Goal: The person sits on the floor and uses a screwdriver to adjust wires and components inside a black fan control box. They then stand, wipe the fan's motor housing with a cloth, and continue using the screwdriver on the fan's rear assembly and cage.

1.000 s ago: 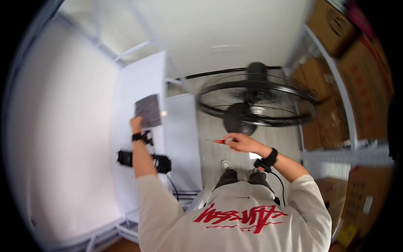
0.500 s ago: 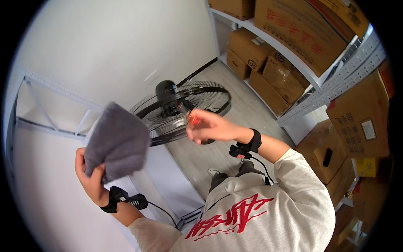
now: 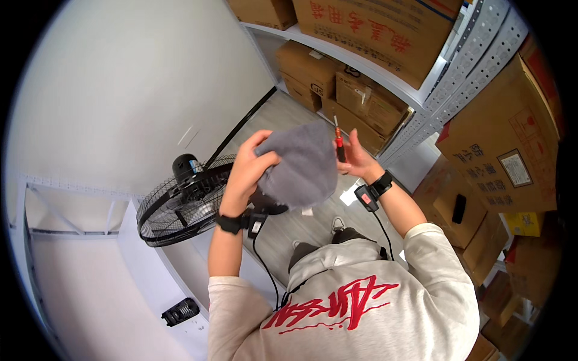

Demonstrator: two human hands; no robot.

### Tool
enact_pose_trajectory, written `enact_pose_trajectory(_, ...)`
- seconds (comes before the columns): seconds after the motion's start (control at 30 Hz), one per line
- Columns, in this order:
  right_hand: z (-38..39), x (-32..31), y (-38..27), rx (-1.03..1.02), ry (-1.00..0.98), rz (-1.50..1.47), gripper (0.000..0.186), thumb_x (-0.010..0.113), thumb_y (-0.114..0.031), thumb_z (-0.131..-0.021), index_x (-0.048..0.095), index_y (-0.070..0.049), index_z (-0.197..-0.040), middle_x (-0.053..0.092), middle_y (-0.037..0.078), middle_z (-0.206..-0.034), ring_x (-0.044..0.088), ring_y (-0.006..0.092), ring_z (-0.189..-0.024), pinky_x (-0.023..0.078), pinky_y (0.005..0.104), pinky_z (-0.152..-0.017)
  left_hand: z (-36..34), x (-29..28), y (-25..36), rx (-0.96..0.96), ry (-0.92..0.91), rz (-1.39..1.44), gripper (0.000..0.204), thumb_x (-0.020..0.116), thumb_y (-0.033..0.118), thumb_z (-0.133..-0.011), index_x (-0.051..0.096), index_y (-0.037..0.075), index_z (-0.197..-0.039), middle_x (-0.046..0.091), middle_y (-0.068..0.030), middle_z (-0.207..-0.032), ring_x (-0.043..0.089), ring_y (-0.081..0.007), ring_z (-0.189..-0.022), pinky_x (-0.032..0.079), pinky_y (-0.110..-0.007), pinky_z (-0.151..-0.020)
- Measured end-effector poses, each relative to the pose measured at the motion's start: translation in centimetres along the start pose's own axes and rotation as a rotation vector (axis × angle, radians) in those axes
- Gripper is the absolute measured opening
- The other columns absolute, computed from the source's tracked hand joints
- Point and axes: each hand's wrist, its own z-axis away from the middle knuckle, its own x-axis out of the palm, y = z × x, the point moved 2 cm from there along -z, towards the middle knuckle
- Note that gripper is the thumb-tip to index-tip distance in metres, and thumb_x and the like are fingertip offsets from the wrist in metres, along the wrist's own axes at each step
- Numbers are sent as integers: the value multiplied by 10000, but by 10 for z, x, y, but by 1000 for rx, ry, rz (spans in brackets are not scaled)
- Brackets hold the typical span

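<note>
In front of me, my left hand [image 3: 250, 165] grips a soft grey cloth [image 3: 295, 168], its thumb and fingers on the fabric's left side. To the cloth's right, my right hand [image 3: 358, 159] holds a screwdriver [image 3: 340, 147] with a red and black handle, its metal shaft pointing up beside the cloth's edge. Black straps with small cabled devices sit on both wrists.
A black floor fan [image 3: 183, 201] stands at left by the wall. A white shelf [image 3: 135, 265] at lower left holds a black plastic piece [image 3: 179, 311]. Cardboard boxes [image 3: 367, 108] fill metal racks [image 3: 462, 57] ahead and right, with more boxes [image 3: 494, 156] stacked close by.
My left hand has lifted the cloth from the white surface and brought it rightward beside the screwdriver. My right hand has turned the screwdriver upward. My view has swung toward the boxed racks.
</note>
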Motion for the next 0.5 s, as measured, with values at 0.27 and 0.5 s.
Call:
enact_pose_trajectory(0.27,52,-81,-43,-336,694,231,240,725,-173,-913,498,-151,-989,486,-66,-781,383,25,-529,237,196,-435,-152,64,-116,-266,-98,401,614,664,-25,-834,454,33,-1409,618,-84,-1172,631,-151,-996,522,-285,-854)
enact_pose_trajectory(0.5,70,-142,-78,-435,965,274,238,728,-204,-914,501,-145,-949,476,-60,-740,424,43,-550,284,209,-452,-226,127,-161,-310,-345,98,711,621,-68,-823,465,185,-1469,565,-95,-1293,611,-193,-1030,508,-281,-837)
